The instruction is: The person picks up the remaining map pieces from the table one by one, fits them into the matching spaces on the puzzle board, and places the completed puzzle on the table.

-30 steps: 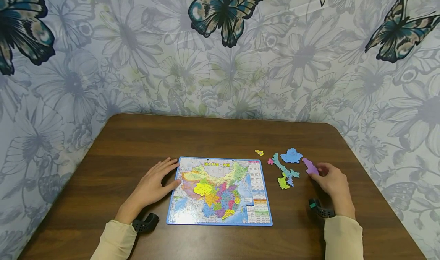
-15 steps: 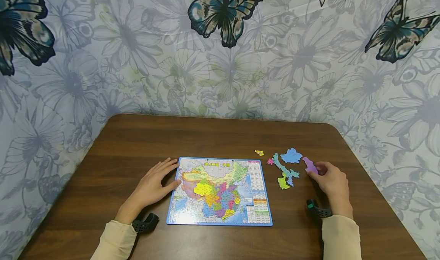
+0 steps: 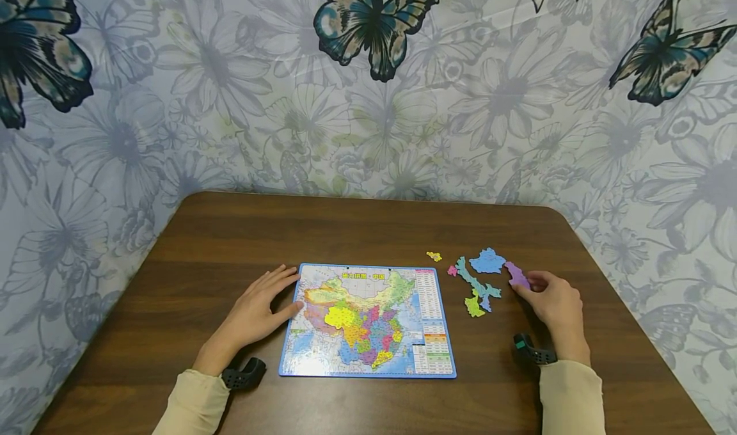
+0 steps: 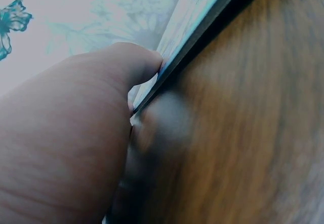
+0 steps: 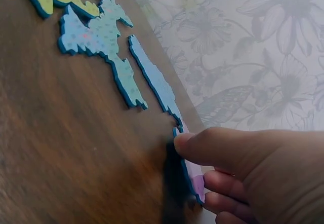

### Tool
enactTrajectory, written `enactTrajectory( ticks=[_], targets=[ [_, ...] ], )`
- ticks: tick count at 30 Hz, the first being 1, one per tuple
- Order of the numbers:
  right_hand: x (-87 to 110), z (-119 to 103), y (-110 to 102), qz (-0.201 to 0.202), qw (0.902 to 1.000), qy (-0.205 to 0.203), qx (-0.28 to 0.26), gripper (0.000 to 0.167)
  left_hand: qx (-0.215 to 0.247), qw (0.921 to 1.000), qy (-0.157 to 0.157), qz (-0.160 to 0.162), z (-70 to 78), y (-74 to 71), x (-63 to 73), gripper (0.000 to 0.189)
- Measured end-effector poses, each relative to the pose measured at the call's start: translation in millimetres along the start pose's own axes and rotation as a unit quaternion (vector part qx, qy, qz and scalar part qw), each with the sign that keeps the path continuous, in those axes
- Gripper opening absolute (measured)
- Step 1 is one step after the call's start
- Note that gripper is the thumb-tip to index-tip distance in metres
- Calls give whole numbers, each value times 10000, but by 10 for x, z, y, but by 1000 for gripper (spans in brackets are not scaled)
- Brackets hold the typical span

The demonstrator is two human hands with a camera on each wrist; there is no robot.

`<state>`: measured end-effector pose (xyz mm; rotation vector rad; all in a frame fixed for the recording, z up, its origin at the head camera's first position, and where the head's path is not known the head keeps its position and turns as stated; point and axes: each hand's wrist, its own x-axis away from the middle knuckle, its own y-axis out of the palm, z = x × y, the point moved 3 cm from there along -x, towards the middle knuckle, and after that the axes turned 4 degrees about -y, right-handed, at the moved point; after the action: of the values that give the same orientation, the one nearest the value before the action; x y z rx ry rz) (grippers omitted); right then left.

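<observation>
A map puzzle board (image 3: 345,368) with a blue rim lies on the wooden table. My left hand (image 3: 253,313) rests at its left edge, fingers extended and thumb touching the rim; the left wrist view shows that thumb (image 4: 139,64) against the board's edge. At the right, my right hand (image 3: 555,304) pinches a purple puzzle piece (image 3: 517,275) between thumb and fingers, the piece flat on the table. In the right wrist view the purple piece (image 5: 195,176) lies end to end with a light blue piece (image 5: 154,79). Fingertips beyond the purple piece are partly hidden.
Left of the purple piece lie a large blue piece (image 3: 487,261), a long teal piece (image 3: 471,276), a yellow-green piece (image 3: 474,306), a small pink piece (image 3: 452,270) and a small yellow piece (image 3: 434,256). A patterned wall covering hangs behind the table (image 3: 368,224).
My right hand has shifted slightly left, and the purple piece has moved a little with it toward the blue piece. The left hand and the board have stayed in place.
</observation>
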<state>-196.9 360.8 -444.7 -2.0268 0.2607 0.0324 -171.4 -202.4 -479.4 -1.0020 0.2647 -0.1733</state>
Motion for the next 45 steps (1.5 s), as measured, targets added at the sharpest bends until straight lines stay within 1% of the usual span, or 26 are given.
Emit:
enactTrajectory(
  ticks=[6, 11, 19, 25, 33, 39, 45],
  targets=[
    [-2, -52, -38, 105, 9999, -115, -19, 52, 18, 10000, -23, 2, -1, -5, 3, 65],
    [2, -123, -92, 251, 9993, -203, -163, 54, 9, 10000, -29, -5, 0, -7, 4, 65],
    [23, -243, -191, 355, 9978, -408, -387, 56, -21, 10000, -42, -18, -16, 9, 6, 66],
    [8, -344, -252, 545, 9950, -751, -364, 53, -19, 10000, 9, 60, -22, 16, 15, 66],
    [-2, -526, -309, 642, 9913, -1101, -329, 50, -20, 10000, 19, 92, -23, 14, 14, 66],
    [2, -652, -323, 605, 9868, -1412, -504, 51, -45, 9999, 37, 136, -18, 3, 13, 65],
    [28, -748, -337, 714, 9821, -1641, -582, 48, -39, 10000, 9, 91, -12, 5, 12, 65]
  ],
)
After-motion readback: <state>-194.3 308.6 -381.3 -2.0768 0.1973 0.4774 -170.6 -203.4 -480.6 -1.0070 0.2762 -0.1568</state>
